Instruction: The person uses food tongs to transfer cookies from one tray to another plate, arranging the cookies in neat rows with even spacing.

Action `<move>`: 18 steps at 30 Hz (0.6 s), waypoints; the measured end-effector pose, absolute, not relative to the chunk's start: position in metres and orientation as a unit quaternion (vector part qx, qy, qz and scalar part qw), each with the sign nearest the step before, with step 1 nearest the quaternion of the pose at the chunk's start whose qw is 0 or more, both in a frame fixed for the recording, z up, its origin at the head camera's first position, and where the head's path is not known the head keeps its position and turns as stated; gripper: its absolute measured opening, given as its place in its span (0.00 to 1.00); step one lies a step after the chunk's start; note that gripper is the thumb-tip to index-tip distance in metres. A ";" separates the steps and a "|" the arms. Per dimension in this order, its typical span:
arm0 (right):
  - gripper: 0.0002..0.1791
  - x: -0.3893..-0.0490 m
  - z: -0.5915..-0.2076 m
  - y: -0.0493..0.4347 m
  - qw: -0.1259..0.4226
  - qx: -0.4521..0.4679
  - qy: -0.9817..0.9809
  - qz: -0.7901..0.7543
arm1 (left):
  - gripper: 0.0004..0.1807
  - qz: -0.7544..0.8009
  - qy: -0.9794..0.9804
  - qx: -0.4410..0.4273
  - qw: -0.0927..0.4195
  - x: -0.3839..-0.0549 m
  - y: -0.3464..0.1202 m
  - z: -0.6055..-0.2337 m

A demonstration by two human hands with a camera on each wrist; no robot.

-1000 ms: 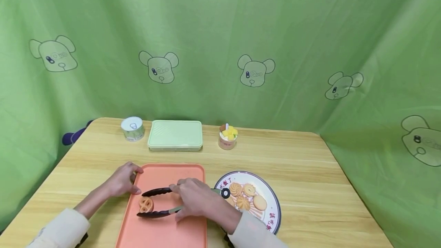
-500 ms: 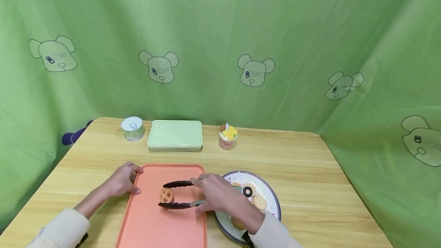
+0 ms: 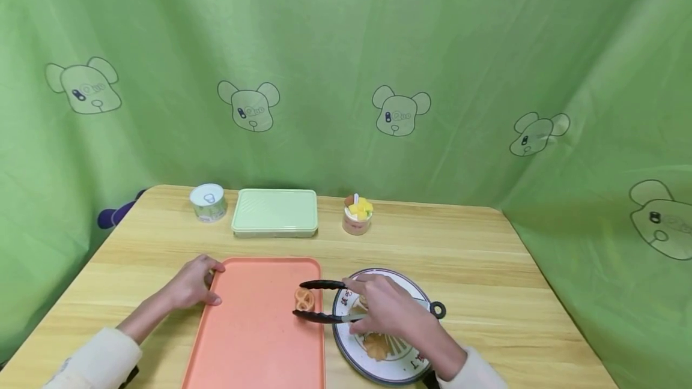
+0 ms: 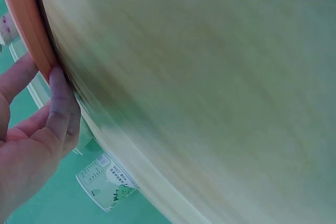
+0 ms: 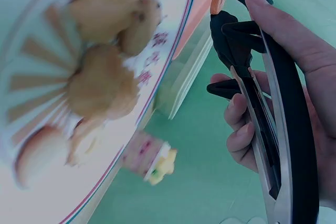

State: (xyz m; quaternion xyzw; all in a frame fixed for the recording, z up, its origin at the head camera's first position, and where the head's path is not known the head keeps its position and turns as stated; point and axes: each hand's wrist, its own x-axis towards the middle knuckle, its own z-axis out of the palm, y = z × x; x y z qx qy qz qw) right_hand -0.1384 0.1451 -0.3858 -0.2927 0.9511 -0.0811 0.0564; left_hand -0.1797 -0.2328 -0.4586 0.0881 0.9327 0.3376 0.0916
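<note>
My right hand (image 3: 386, 308) grips a pair of tongs (image 3: 320, 317) with black tips. Between the tips is a pretzel-shaped cookie (image 3: 304, 299), over the right side of a coral-pink tray (image 3: 259, 335). That forearm and hand pass over a round plate (image 3: 394, 371), hiding part of it. Several cookies lie on the plate; the right wrist view shows a flower-shaped cookie (image 5: 97, 85) among them. At the tray's left edge, my left hand (image 3: 190, 283) pinches the rim between thumb and fingers, as the left wrist view also shows.
Along the back of the wooden table (image 3: 465, 269) stand a pull-ring can (image 3: 208, 204), a pale green lidded box (image 3: 276, 212) and a small dessert cup (image 3: 357, 216) topped with yellow pieces. A green curtain (image 3: 324, 29) hangs behind them.
My right hand has carried the tongs and pretzel-shaped cookie rightward across the tray. The plate has turned and shifted slightly left. My left hand stays on the tray edge.
</note>
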 end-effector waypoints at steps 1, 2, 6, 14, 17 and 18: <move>0.44 -0.137 -0.386 0.149 0.054 -0.290 0.952 -0.080 | 0.35 0.337 0.933 0.089 0.091 -0.180 -0.232 -0.459; 0.44 -0.136 -0.385 0.153 0.052 -0.288 0.953 -0.077 | 0.35 0.336 0.933 0.089 0.091 -0.180 -0.232 -0.459; 0.45 -0.131 -0.383 0.164 0.036 -0.283 0.956 -0.072 | 0.35 0.336 0.933 0.086 0.091 -0.180 -0.231 -0.458; 0.45 -0.121 -0.377 0.187 0.029 -0.258 0.962 -0.088 | 0.35 0.339 0.932 0.087 0.094 -0.180 -0.231 -0.459; 0.44 -0.117 -0.374 0.196 0.035 -0.237 0.966 -0.098 | 0.36 0.336 0.933 0.088 0.090 -0.179 -0.231 -0.458; 0.44 -0.116 -0.373 0.199 0.041 -0.228 0.967 -0.103 | 0.36 0.336 0.934 0.089 0.089 -0.179 -0.231 -0.458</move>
